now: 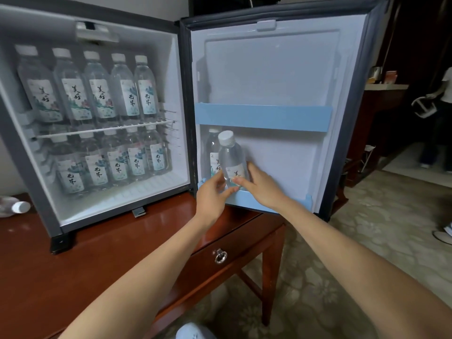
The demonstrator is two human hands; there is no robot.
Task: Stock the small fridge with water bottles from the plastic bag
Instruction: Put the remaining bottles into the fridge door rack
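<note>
The small fridge [44, 192] stands open on a wooden desk, and both of its wire shelves hold rows of several white-capped water bottles [97, 94]. Its door [281, 74] swings out to the right. In the lower door rack [247, 198] one bottle [212, 149] stands at the left end. Beside it a second bottle [230, 157] is upright, its base down in the rack. My left hand [211, 196] and my right hand [261, 187] both grip this bottle low on its body. The plastic bag is out of view.
Another bottle [17, 207] lies on its side on the desk [97, 253] at the far left. The desk has a drawer with a ring pull [220, 256]. A person [437, 113] stands at the far right, on carpet beside a dark cabinet.
</note>
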